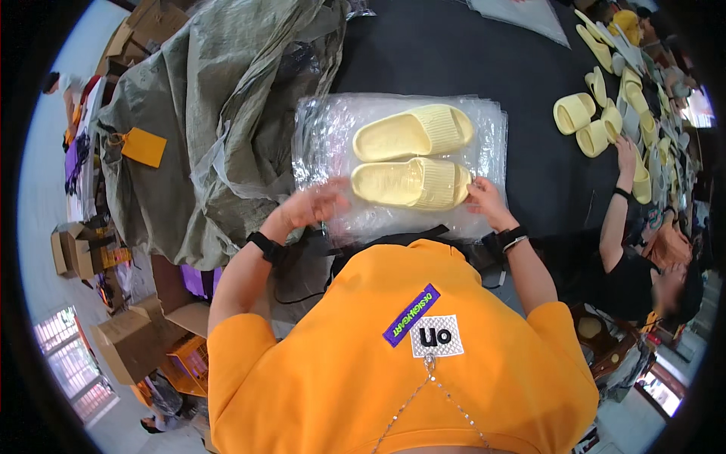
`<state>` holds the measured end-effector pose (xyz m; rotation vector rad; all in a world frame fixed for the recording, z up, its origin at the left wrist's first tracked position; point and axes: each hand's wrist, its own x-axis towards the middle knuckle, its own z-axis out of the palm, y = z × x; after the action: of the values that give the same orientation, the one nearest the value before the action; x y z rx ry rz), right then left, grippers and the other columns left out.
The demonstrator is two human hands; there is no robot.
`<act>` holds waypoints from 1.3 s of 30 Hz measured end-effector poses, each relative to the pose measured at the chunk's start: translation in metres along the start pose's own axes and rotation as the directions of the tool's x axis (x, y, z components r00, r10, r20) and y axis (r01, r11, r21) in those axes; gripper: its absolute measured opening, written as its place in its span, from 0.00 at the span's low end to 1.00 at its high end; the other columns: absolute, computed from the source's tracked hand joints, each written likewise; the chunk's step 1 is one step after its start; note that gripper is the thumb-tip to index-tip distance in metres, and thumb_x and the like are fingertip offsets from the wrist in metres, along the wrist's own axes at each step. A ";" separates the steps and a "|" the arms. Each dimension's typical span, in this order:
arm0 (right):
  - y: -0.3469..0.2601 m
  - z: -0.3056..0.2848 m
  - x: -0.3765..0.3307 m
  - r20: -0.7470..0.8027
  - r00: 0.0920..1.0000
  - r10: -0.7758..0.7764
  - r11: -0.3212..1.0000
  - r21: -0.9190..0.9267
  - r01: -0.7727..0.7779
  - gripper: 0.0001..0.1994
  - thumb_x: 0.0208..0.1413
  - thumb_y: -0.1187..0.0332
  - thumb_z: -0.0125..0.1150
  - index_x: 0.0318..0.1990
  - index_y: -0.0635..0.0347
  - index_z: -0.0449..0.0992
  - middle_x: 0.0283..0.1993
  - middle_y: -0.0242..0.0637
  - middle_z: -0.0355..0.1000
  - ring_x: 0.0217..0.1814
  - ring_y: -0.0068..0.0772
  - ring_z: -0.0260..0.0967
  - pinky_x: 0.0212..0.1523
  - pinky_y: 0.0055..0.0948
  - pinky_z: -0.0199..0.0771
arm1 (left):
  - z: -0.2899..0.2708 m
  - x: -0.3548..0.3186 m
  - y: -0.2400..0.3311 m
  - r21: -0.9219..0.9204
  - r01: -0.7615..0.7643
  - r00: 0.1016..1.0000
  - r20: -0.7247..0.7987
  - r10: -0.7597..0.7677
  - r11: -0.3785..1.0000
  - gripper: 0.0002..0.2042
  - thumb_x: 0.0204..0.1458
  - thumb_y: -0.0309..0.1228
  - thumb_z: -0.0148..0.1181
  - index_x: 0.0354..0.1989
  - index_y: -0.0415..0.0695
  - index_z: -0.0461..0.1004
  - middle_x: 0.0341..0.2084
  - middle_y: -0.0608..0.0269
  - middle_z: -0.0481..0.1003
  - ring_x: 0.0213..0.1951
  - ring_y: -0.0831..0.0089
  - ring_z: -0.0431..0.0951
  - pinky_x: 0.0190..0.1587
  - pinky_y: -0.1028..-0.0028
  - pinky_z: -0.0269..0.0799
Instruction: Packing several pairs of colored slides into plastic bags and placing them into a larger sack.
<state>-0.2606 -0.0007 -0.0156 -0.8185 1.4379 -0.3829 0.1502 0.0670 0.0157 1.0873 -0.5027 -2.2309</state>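
On the dark tabletop (423,57), a pale yellow pair of slides (389,140) between two hands

Quick rundown, with the pair as the middle of the clock and 12 straight away from the person in the orange T-shirt (340,333). Both slides lay side by side on a stack of clear plastic bags (314,144), soles down, toe ends toward 3 and heels toward 9.

Left hand (318,204) was at about 8, kinda blurry, open with loose fingers, just beside the near slide's heel and not holding anything I could see. Right hand (488,204) was at about 4, fingers bent in at the near slide's toe end. Looked like contact, but honestly can't tell if that was a proper grip or just a touch. Each wrist had a dark band (266,246) on it.

Over at 9, a big grey-green woven sack (204,98) was slumped, with an orange tag (144,147) on it. More clear plastic (522,17) sat up around 1. Out at 3 there was a pile of loose yellow slides (573,113), and a co-worker's hand (626,155) was right by them. Cardboard box (132,344) down at 8, off the tabletop.
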 end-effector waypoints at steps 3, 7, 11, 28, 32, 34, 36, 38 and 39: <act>0.000 -0.012 0.007 -0.010 0.999 -0.038 0.999 0.019 0.038 0.20 0.54 0.59 0.53 0.52 0.57 0.63 0.39 0.31 0.68 0.39 0.23 0.66 0.37 0.28 0.65 | 0.044 0.011 0.027 0.624 0.175 0.943 0.117 -0.312 0.762 0.21 0.52 0.31 0.50 0.57 0.48 0.62 0.38 0.56 0.73 0.32 0.75 0.73 0.29 0.80 0.69; 0.002 -0.018 0.012 -0.033 0.999 -0.023 0.999 -0.033 0.022 0.17 0.54 0.58 0.53 0.48 0.54 0.65 0.39 0.28 0.68 0.39 0.21 0.66 0.39 0.27 0.63 | 0.031 0.067 0.000 0.950 -0.267 0.838 0.313 0.447 -0.164 0.20 0.52 0.37 0.51 0.55 0.50 0.64 0.47 0.52 0.69 0.43 0.57 0.70 0.43 0.64 0.66; -0.006 -0.010 0.007 -0.038 0.999 -0.015 1.000 0.026 0.016 0.15 0.56 0.57 0.52 0.47 0.52 0.66 0.38 0.26 0.68 0.38 0.20 0.66 0.38 0.25 0.63 | 0.046 0.110 0.007 0.847 -0.330 0.755 0.503 0.422 -0.417 0.26 0.45 0.40 0.57 0.54 0.48 0.63 0.47 0.55 0.67 0.51 0.54 0.63 0.53 0.56 0.54; 0.015 -0.028 0.002 -0.263 0.963 -0.053 0.981 0.167 0.099 0.09 0.58 0.62 0.47 0.38 0.56 0.68 0.31 0.30 0.69 0.31 0.22 0.69 0.28 0.24 0.70 | 0.033 0.114 -0.014 0.935 -0.234 0.599 0.356 0.718 -0.268 0.18 0.38 0.25 0.55 0.43 0.46 0.70 0.42 0.55 0.70 0.50 0.54 0.65 0.53 0.58 0.56; 0.015 -0.025 0.002 -0.362 0.919 -0.157 0.986 -0.014 0.163 0.08 0.57 0.65 0.48 0.36 0.60 0.69 0.26 0.30 0.67 0.24 0.21 0.67 0.21 0.21 0.68 | -0.011 0.081 -0.013 0.937 -0.158 0.564 0.345 0.750 -0.313 0.18 0.38 0.23 0.53 0.43 0.43 0.69 0.41 0.51 0.70 0.47 0.52 0.67 0.49 0.59 0.61; 0.018 -0.025 0.004 -0.401 0.899 -0.174 0.982 -0.004 0.188 0.08 0.57 0.66 0.48 0.36 0.61 0.69 0.25 0.30 0.67 0.23 0.21 0.67 0.20 0.20 0.68 | -0.036 0.077 -0.015 0.936 -0.022 0.531 0.308 0.789 -0.351 0.17 0.39 0.24 0.53 0.42 0.43 0.68 0.41 0.54 0.70 0.47 0.54 0.67 0.48 0.59 0.61; 0.023 -0.030 0.004 -0.438 0.881 -0.176 0.979 0.012 0.202 0.08 0.57 0.66 0.48 0.36 0.61 0.69 0.25 0.31 0.67 0.22 0.20 0.66 0.19 0.20 0.68 | -0.045 0.053 -0.007 0.945 0.061 0.575 0.230 0.785 -0.321 0.15 0.40 0.26 0.52 0.40 0.43 0.68 0.42 0.56 0.69 0.48 0.56 0.66 0.49 0.62 0.59; 0.027 -0.039 0.001 -0.466 0.868 -0.171 0.977 0.036 0.212 0.08 0.57 0.66 0.48 0.36 0.61 0.69 0.25 0.31 0.67 0.22 0.20 0.66 0.19 0.20 0.68 | -0.044 0.035 0.008 0.966 0.095 0.541 0.151 0.827 -0.239 0.16 0.41 0.26 0.53 0.42 0.42 0.68 0.43 0.56 0.69 0.48 0.57 0.65 0.49 0.63 0.59; 0.025 -0.040 -0.002 -0.472 0.867 -0.162 0.976 0.054 0.212 0.08 0.57 0.66 0.48 0.36 0.61 0.69 0.25 0.31 0.67 0.22 0.20 0.66 0.19 0.20 0.68 | -0.061 0.028 0.008 0.981 0.078 0.456 0.121 0.882 -0.175 0.16 0.41 0.26 0.54 0.43 0.41 0.68 0.42 0.55 0.69 0.47 0.57 0.66 0.48 0.64 0.60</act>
<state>-0.3052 0.0073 -0.0283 -0.8167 1.7688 -0.8437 0.1880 0.0381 -0.0320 1.7469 -1.9069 -0.1619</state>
